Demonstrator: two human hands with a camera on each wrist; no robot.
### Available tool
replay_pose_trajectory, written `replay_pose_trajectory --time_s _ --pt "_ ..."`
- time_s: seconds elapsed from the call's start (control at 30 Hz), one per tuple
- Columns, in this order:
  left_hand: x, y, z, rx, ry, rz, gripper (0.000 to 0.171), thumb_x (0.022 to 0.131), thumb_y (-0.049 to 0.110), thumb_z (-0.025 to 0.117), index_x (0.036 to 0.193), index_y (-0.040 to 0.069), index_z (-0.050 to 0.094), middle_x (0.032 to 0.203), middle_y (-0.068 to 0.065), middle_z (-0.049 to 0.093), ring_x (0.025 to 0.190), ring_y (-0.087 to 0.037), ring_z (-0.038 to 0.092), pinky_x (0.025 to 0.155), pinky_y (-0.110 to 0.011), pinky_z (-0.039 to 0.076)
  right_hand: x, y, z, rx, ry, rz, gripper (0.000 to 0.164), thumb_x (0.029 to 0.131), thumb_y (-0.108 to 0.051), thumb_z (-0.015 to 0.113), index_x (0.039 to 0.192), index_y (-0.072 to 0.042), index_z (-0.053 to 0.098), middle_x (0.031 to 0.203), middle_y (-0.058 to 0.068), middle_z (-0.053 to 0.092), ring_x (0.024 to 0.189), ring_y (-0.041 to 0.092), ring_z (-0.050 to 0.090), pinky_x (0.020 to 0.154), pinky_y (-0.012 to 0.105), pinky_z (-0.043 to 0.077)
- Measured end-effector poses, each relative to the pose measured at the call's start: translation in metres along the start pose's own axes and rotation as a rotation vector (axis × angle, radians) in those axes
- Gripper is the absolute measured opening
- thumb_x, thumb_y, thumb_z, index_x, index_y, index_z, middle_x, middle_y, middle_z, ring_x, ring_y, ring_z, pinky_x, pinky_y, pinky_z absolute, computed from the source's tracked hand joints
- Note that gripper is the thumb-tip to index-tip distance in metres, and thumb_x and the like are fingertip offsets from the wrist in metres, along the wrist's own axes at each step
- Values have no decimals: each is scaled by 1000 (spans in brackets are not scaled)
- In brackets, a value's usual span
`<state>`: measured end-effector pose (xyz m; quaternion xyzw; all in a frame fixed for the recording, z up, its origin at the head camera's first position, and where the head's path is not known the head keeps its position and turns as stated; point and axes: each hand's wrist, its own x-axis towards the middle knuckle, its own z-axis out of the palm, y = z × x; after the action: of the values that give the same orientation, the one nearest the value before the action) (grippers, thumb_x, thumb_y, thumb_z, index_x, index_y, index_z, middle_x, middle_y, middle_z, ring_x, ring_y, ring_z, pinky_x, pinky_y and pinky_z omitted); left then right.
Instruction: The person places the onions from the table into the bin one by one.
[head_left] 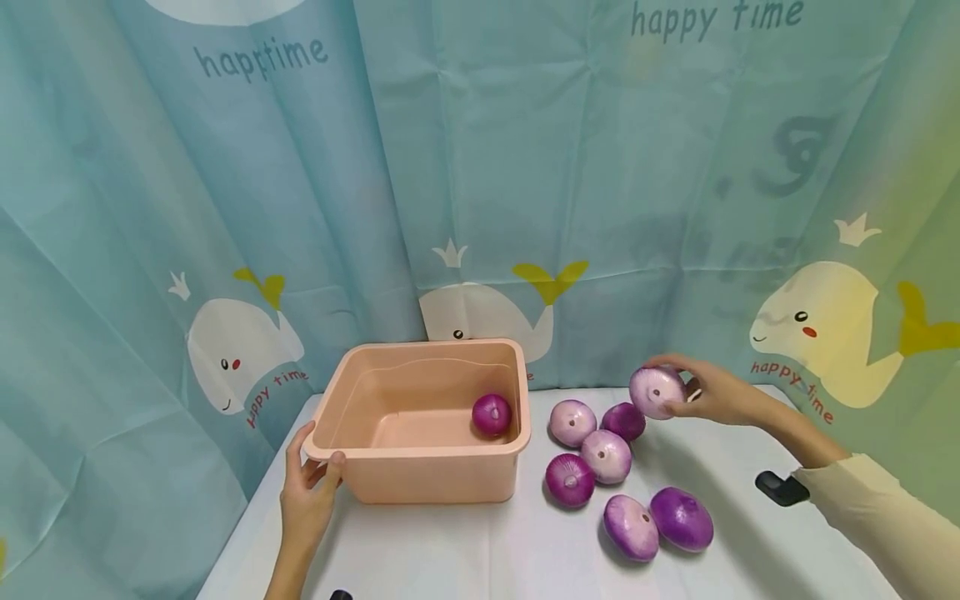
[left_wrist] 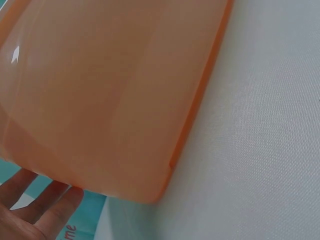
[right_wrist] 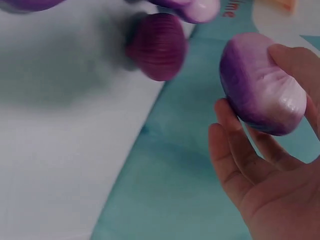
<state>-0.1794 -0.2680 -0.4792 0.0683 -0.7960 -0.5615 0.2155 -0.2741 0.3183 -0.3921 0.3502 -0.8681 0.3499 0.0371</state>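
Note:
A pale purple-and-white onion (head_left: 657, 392) is pinched between the thumb and fingers of my right hand (head_left: 708, 392), raised above the back right of the table. In the right wrist view the same onion (right_wrist: 262, 85) shows a purple side, with some fingers below it. My left hand (head_left: 309, 500) holds the front left corner of a peach plastic bin (head_left: 427, 479), thumb on the front and fingers along the left side. In the left wrist view its fingers (left_wrist: 60, 205) touch the bin wall (left_wrist: 110, 100). One dark purple onion (head_left: 491, 415) lies inside the bin, at the right.
Several onions lie on the white table (head_left: 540, 558) right of the bin: a back group including a pale one (head_left: 573, 423) and a dark one (head_left: 570, 480), and a front pair with a purple one (head_left: 682, 519). A whale-print curtain (head_left: 510, 167) hangs behind.

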Motion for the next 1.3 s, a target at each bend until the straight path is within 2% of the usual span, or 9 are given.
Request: replay_pose_trajectory --time_s 0.13,0.37,0.43,0.5,0.6,0.67,0.8,1.0,1.3 --pt "0 0 0 1 -2 3 71 103 24 65 161 30 27 158 -16 42 100 11 55 75 -9 52 9 -3 -7 -30 77 -11 61 84 -2 83 138 -3 55 120 15 63 80 11 67 67 30 59" --pt "-1 2 -1 22 5 -10 71 102 26 66 161 32 27 158 -18 43 99 10 55 75 -8 52 22 -10 -16 -56 205 39 64 84 -1 83 141 -6 55 123 18 63 78 11 68 65 26 58" --pt "-2 2 -1 25 16 -8 71 102 26 66 161 32 28 157 -19 43 104 1 60 75 -8 52 24 -12 -18 -60 227 49 64 84 -1 83 141 -7 54 122 19 63 78 11 68 65 26 58" --pt "-2 2 0 27 29 -3 70 102 25 66 161 31 29 157 -19 43 111 -15 64 75 -8 52 26 -14 -20 -67 244 57 64 84 -1 83 141 -7 55 121 19 63 78 10 68 64 26 58" --pt "-4 2 2 26 47 8 69 102 24 66 161 29 29 158 -18 42 119 -38 61 75 -7 51 26 -16 -21 -89 249 73 64 84 -4 84 141 -9 55 119 19 64 79 10 68 65 26 58" --pt "-5 3 3 27 57 11 68 103 25 65 161 28 29 160 -17 40 122 -44 59 75 -6 50 26 -17 -22 -100 252 80 63 85 -6 84 141 -9 55 119 19 64 79 9 68 65 26 58" --pt "-7 4 4 22 62 14 69 103 25 64 161 27 28 163 -13 35 127 -44 57 81 -6 49 26 -16 -24 -102 252 74 64 84 -5 84 141 -8 55 121 20 64 80 9 69 66 25 59" --pt "-9 7 3 10 13 -2 77 101 26 68 163 31 21 165 -17 31 135 -43 51 85 -2 44 26 -19 -31 -128 249 95 64 84 -6 84 141 -10 55 122 20 64 81 8 68 67 25 58" --pt "-10 8 2 -36 -2 -33 78 101 28 67 163 35 20 166 -15 28 134 -43 51 78 -2 46 30 -20 -32 -173 234 66 62 84 -8 85 139 -11 58 119 18 66 80 13 70 66 27 58"
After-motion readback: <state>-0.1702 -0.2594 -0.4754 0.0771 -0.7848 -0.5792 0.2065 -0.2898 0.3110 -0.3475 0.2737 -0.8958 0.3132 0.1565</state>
